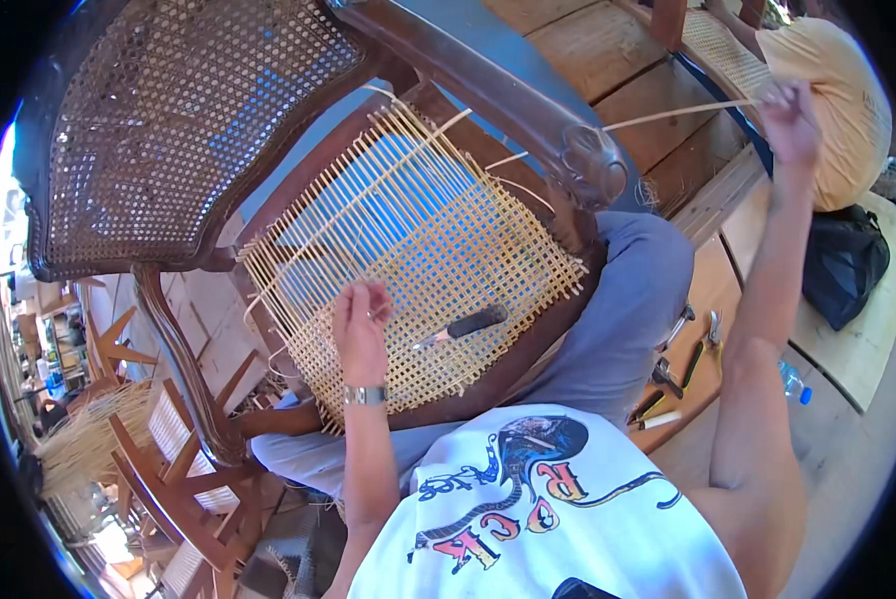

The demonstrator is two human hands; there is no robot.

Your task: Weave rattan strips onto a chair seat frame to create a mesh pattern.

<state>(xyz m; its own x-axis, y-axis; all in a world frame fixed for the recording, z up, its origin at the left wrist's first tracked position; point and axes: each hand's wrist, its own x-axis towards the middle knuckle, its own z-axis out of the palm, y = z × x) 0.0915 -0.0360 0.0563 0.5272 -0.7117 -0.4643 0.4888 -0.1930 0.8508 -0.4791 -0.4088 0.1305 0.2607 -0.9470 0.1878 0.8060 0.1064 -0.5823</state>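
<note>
Cane seat (473,262) sits under the left hand (362,324), grip unclear — right hand (791,122) pinches strand (682,115) past the edge.

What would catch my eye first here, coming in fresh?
A partly woven cane seat fills the middle, with a dark-handled tool lying on it and the left hand at its weave. At upper right, the right hand holds a pale strand. A dark-framed caned chair back looms at upper left.
</note>
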